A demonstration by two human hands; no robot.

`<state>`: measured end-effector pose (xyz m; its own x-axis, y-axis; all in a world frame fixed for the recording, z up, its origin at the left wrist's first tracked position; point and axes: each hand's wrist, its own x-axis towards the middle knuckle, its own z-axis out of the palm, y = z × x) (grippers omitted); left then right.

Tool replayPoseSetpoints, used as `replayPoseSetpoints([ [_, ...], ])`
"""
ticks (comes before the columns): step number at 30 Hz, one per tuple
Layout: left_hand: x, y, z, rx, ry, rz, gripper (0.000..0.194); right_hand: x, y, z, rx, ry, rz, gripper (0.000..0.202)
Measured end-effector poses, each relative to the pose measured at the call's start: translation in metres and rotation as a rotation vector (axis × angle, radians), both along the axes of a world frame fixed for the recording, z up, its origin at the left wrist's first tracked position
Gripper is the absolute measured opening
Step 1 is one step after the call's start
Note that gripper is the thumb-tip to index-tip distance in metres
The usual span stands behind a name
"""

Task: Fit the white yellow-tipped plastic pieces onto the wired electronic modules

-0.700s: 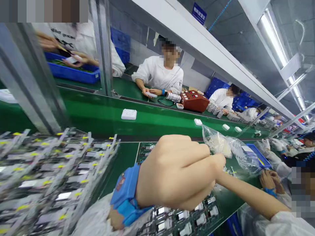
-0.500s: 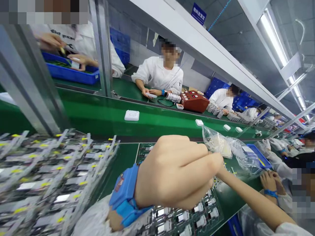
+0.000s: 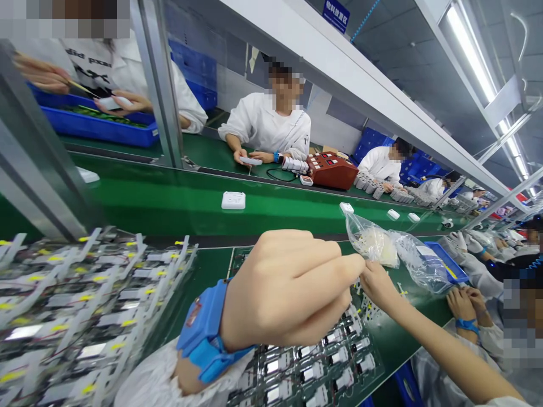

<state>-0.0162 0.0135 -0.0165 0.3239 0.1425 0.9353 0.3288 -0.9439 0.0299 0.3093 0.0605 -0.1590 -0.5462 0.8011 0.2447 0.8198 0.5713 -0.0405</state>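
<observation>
My left hand (image 3: 288,294) hangs curled into a loose fist over the circuit board panel (image 3: 314,367), its fingers (image 3: 335,268) folded inward; whether they pinch anything I cannot tell, since the back of the hand hides the tips. A blue wrist strap (image 3: 203,333) sits on that wrist. My right hand (image 3: 377,285) comes in from the right of the panel, its fingers closed and meeting my left fingertips just above the panel's far corner; what lies between them is too small to make out. The panel rests flat on the green worktop (image 3: 212,271), rows of small white parts across it. Just beyond the panel's far right corner lie clear plastic bags (image 3: 394,249) of pale pieces. To the panel's left stands a rack of upright boards with yellow tags (image 3: 76,305). Past the panel runs the green conveyor belt (image 3: 169,198), with a white square unit (image 3: 233,200) on it. Across the belt, a person in white (image 3: 267,124) sits beside a red tester box (image 3: 333,169).
</observation>
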Motion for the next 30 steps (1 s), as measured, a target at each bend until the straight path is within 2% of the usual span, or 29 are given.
replayPoseSetpoints([
  [4, 0.002, 0.001, 0.001, 0.001, 0.038, 0.006, 0.02, -0.017, -0.022, 0.002, -0.163, 0.005, 0.169, 0.024],
  [7, 0.004, 0.001, 0.0, 0.006, 0.044, 0.005, 0.02, -0.023, -0.029, 0.001, -0.221, 0.023, 0.199, 0.028],
  [13, 0.006, 0.002, -0.001, 0.001, 0.037, 0.002, 0.02, -0.011, -0.023, -0.006, -0.138, -0.02, 0.096, 0.013],
  [18, 0.005, 0.003, -0.002, -0.004, 0.044, 0.005, 0.02, 0.01, -0.014, 0.002, -0.039, -0.029, -0.088, 0.011],
  [21, 0.004, 0.002, -0.001, -0.002, 0.041, 0.015, 0.019, 0.013, -0.021, 0.006, 0.005, -0.041, -0.166, 0.01],
  [23, 0.004, 0.002, 0.0, 0.002, 0.043, 0.019, 0.019, 0.009, -0.032, 0.004, -0.032, -0.028, -0.171, 0.008],
  [28, 0.004, 0.003, 0.001, 0.01, 0.043, 0.021, 0.018, -0.006, -0.063, -0.01, -0.319, 0.04, -0.131, 0.016],
  [30, 0.003, 0.002, 0.001, 0.009, 0.043, 0.025, 0.019, -0.008, -0.068, -0.013, -0.347, 0.058, -0.122, 0.018],
])
